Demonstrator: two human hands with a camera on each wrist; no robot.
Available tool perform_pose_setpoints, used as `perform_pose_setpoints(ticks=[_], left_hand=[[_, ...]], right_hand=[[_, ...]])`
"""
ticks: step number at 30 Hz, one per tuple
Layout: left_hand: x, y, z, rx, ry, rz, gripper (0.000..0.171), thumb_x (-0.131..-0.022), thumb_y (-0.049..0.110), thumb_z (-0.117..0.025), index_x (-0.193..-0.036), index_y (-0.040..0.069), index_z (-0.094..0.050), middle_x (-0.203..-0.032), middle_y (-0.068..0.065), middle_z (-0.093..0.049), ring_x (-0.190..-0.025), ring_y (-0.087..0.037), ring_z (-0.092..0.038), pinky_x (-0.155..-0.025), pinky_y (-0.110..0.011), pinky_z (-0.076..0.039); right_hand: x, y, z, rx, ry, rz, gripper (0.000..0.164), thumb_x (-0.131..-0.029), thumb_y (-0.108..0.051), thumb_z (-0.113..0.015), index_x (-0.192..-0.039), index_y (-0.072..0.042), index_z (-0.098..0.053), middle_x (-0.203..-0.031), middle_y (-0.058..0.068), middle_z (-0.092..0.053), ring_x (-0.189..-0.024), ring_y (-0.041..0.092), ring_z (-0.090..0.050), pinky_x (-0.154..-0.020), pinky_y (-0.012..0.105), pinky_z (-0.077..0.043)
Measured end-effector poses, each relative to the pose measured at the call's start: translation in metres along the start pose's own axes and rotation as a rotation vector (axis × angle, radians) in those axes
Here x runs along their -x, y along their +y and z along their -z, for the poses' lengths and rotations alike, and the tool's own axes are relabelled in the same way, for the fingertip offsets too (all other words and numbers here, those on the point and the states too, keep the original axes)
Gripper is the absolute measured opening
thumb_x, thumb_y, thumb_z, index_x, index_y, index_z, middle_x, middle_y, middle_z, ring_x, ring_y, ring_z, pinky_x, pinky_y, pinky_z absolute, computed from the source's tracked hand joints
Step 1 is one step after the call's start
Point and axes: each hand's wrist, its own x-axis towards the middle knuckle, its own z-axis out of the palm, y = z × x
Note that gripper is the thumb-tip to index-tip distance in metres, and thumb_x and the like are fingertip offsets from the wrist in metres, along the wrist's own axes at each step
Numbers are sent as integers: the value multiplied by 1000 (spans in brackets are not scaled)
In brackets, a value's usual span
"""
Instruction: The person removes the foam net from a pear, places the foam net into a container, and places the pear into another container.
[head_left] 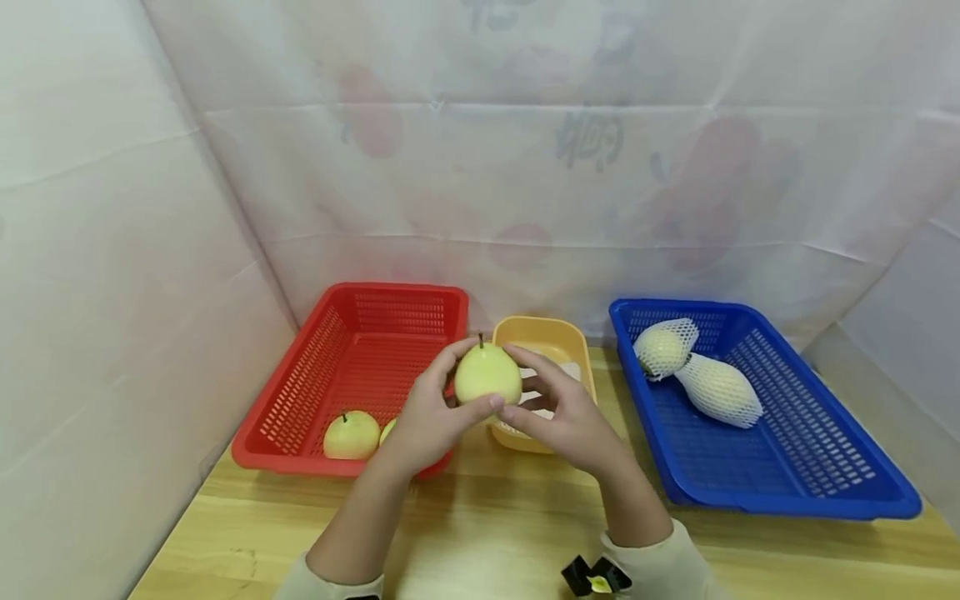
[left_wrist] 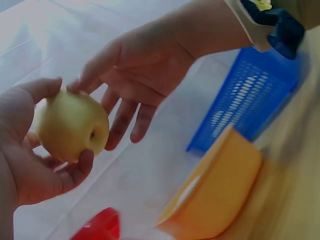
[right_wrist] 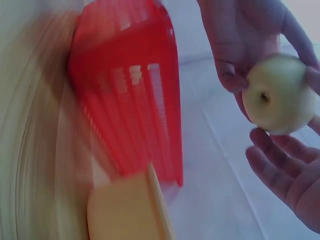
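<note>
A yellow-green pear [head_left: 487, 377] with a dark stem is held up between both hands above the wooden table. My left hand [head_left: 429, 417] grips it from the left, thumb low on the front and fingers around the side. From the right, my right hand [head_left: 567, 419] holds it lightly between thumb and index finger; its other fingers stand apart from the fruit. In the left wrist view the underside of the pear [left_wrist: 70, 125] shows its dark hollow. Behind the hands, a yellow container [head_left: 576, 340] with white foam netting [head_left: 572, 370] inside is partly covered.
At left, a red basket [head_left: 300, 464] contains a bare pear [head_left: 352, 435] and another mostly hidden by my left arm. A blue basket [head_left: 787, 502] at right contains two fruits in white foam nets [head_left: 720, 390]. A pale cloth [head_left: 480, 183] hangs behind the wooden table [head_left: 480, 533].
</note>
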Motion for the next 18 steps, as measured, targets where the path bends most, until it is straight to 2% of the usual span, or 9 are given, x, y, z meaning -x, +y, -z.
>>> perform_pose_setpoints(ticks=[4,7,13,18], left_hand=[[0,4,14,-94,88,-2,69,-83,34,-79,-143,40,-44,-140,8,-41,-123,-22,-47,-86,-38,-56],[-2,5,23,-153,140,25,74,-79,39,-82,-142,43,-44,-138,7,-39,-122,-22,-49,-85,-38,-57],[-3,3,37,-299,216,68,80,-73,40,-86,-143,36,-45,-134,2,-41,-115,-22,-53,-88,-38,-56],[-2,3,47,-387,246,72,75,-75,37,-85,-141,27,-49,-127,0,-46,-105,-23,-55,-80,-38,-56]], right_hand=[[-15,-1,-19,16,75,-6,67,-87,-21,-77,-145,-32,-45,-143,-5,-49,-108,18,-65,-81,37,-58],[-25,1,-34,34,124,12,66,-86,-22,-78,-143,-33,-47,-142,-8,-49,-108,17,-65,-81,38,-58],[-37,3,-58,61,177,45,66,-85,-18,-78,-142,-33,-48,-134,-6,-52,-107,17,-65,-81,40,-58],[-37,5,-69,75,163,56,67,-87,-16,-76,-144,-32,-45,-135,-4,-52,-109,18,-64,-81,44,-58]])
